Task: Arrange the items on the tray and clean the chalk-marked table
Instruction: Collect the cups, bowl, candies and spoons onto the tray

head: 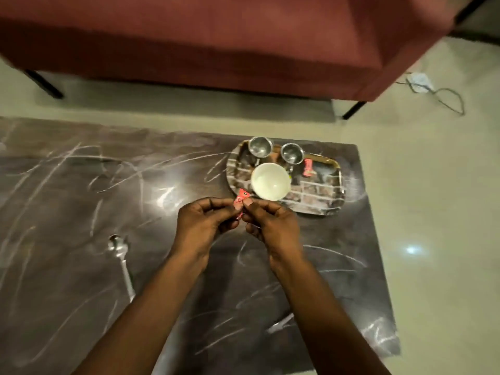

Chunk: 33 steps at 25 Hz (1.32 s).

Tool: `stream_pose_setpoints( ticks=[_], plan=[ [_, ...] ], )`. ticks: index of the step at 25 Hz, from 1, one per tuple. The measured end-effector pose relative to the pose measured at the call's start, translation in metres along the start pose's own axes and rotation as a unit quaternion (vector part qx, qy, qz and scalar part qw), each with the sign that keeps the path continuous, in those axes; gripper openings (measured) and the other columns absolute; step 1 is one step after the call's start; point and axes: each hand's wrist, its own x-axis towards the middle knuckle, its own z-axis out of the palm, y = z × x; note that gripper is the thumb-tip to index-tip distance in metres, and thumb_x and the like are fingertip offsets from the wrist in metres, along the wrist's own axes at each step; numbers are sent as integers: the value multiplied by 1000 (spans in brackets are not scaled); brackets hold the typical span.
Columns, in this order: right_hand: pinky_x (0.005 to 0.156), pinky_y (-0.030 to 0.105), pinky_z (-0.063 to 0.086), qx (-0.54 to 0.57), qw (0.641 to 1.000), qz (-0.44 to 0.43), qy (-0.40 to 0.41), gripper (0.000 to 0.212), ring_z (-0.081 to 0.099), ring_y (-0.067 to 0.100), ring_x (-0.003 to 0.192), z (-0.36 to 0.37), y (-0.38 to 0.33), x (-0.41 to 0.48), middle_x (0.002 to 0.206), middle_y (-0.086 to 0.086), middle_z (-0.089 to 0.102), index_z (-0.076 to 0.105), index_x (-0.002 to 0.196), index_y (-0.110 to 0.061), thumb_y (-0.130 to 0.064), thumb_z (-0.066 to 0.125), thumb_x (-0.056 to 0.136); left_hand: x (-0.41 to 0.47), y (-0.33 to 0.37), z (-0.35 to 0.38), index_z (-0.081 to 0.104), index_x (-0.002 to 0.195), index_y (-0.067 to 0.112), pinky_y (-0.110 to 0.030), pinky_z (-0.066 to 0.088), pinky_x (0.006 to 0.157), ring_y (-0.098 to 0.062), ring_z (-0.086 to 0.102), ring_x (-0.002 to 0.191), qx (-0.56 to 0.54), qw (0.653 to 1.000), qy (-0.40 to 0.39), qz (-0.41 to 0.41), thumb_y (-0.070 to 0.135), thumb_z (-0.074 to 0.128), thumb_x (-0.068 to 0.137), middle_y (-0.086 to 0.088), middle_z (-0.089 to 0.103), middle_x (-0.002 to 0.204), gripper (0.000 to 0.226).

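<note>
Far left, the dark marble surface [67,212] runs out of view past the frame edge, its top streaked all over with white chalk marks [62,163]. A steel spoon [120,262] lies on it near the left, bowl pointing away, and the lower end of its handle disappears behind the left forearm.

In the middle, both hands meet just above the surface. The left hand [200,226] and the right hand [273,226] together pinch a small red sachet [240,200], fingers clenched on it from either side. Only its top corner and a scrap of lettering show; the rest is covered by the fingertips, and the print is too blurred to read. Lower down, close to the right forearm, a pale streak [280,323] lies on the surface, too smeared to tell whether it is chalk or some object.

Right of the hands sits the patterned tray [319,196] near the far right corner of the surface. A white bowl [270,181] stands at its near left, overlapping the view of two steel cups [259,148] at the back edge. A second red sachet [308,167] lies on the tray just right of the cups, blurred.

Behind everything a maroon sofa [216,41] is cut off at the top, and a cable [443,96] trails on the floor at far right.
</note>
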Motion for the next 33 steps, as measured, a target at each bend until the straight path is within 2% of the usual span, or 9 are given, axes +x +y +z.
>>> stream_pose_setpoints(
  ticks=[4,7,11,13,15,18,24,27,33],
  plan=[
    [64,25,60,-15,998,-33,59,14,78,22,86,-129,-37,35,97,15,82,80,104,-5,-17,76,97,12,-40,138,81,96,-2,-27,64,67,-22,77,73,53,998,-38,10,-3,81,86,-24,81,88,10],
    [67,28,63,-75,991,-65,87,16,81,24,86,-193,-59,75,91,10,83,81,104,-7,-20,80,95,31,-67,214,83,90,8,-30,65,72,-19,78,74,102,994,-31,32,-3,82,85,-12,83,83,12],
    [81,43,67,-179,974,-96,96,15,81,26,85,-230,-73,149,90,9,82,84,103,-8,-18,81,93,72,-95,269,80,79,25,-31,64,69,-13,77,67,131,991,30,24,0,83,83,5,80,70,26],
    [76,40,67,-215,968,-92,88,11,80,24,78,-236,-76,183,85,10,81,84,98,-6,-14,81,92,95,-107,285,81,80,27,-34,65,74,-9,76,68,151,985,83,26,4,83,83,10,79,69,23],
    [62,29,64,-240,964,-83,75,5,78,15,65,-237,-77,207,76,5,80,83,93,-9,-13,80,93,113,-116,291,85,92,22,-40,65,83,-15,78,79,181,975,129,27,12,82,85,5,82,82,12],
    [54,20,57,-264,960,-78,53,16,74,8,55,-231,-76,231,68,0,77,79,81,-18,-10,77,95,124,-122,294,86,100,25,-42,63,85,-21,77,87,239,954,179,23,25,77,86,4,83,92,16],
    [66,35,67,-279,957,-68,48,12,72,15,58,-226,-74,253,70,10,76,79,88,-7,-5,72,97,133,-122,304,84,102,34,-30,43,72,-21,75,87,336,907,250,46,37,73,89,9,82,92,17],
    [60,26,63,-359,923,-125,53,22,73,10,57,-223,-75,253,67,5,77,80,78,-15,-7,70,96,136,-124,306,84,105,35,-30,43,74,-23,75,89,359,893,265,59,38,76,89,7,83,94,17],
    [68,38,66,-415,896,-143,67,21,78,24,69,-216,-81,249,74,13,78,81,81,-3,-5,68,96,140,-131,305,84,102,32,-29,43,72,-22,76,86,349,891,275,91,36,77,89,5,83,90,16]
  ],
)
